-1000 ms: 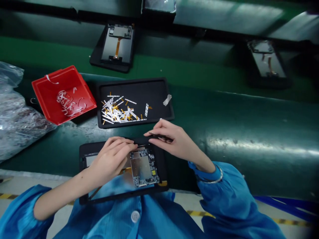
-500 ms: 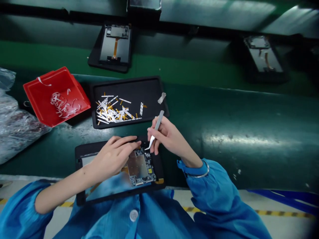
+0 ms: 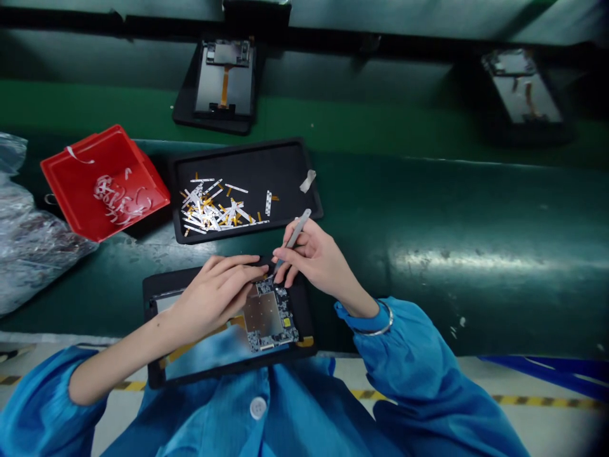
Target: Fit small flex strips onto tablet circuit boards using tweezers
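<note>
Low in the middle of the view lies an opened tablet [image 3: 204, 360] in a black tray, with a bare circuit board [image 3: 262, 315] at its right end. My left hand [image 3: 216, 292] rests over the tablet, fingers stretched out, fingertips at the board's upper edge. My right hand [image 3: 316, 260] grips grey metal tweezers [image 3: 299, 230]. Their tip points down to the board's upper edge, close to my left fingertips. What the tip touches there is too small to make out.
Beyond the tablet, a black tray [image 3: 285, 222] holds a pile of white strips [image 3: 209, 209] with orange tabs. Left of it stand a red bin [image 3: 76, 197] with peeled white scraps and a clear plastic bag [image 3: 33, 254]. Two more open tablets [image 3: 223, 89] lie farther back.
My right hand and the tweezers have moved a little left, so the tip is now nearer my left fingertips. My left hand stays almost in place. The view has shifted slightly.
</note>
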{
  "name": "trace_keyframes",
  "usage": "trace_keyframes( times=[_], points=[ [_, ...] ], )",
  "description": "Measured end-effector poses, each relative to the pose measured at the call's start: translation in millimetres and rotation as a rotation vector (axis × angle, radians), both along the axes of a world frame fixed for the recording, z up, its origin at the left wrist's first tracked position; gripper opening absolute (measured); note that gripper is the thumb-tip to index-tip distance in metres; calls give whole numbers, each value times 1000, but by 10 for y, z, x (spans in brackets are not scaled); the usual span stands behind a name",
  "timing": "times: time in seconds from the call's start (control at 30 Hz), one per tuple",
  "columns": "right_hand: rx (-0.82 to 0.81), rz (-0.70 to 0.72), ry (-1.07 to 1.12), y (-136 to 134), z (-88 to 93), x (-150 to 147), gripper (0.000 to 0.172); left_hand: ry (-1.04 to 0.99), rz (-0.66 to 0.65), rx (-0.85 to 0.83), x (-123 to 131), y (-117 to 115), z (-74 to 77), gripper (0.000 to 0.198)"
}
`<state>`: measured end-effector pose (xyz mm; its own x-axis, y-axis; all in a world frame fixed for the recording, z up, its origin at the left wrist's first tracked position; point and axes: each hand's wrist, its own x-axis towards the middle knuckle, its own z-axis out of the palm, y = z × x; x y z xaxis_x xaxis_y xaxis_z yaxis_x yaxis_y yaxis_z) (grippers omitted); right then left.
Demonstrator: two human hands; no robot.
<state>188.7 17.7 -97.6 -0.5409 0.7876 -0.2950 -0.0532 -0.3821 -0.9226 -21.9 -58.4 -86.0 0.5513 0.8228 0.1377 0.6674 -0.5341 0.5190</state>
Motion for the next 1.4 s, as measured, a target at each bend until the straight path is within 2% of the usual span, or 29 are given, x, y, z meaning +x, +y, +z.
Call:
trace_keyframes(
  times=[0.4, 0.53, 0.73, 0.93, 1.4],
  points=[
    [-22, -20, 29, -6, -22, 17, 42, -126, 104, -151, 156, 190, 85, 7],
    [-32, -22, 30, -1, -26, 13, 43, -115, 83, -83, 79, 73, 111, 11],
    [-27, -28, 37, -3, -30, 2, 44, 85, -66, 161, -13, -148, 91, 26],
    [-12, -30, 42, -1, -18, 5, 42, 157, -82, 205, -32, -205, 55, 29],
    [-18, -38, 14, -14, 3, 7, 40, 215, -57, 230, 32, -202, 103, 29]
  ],
)
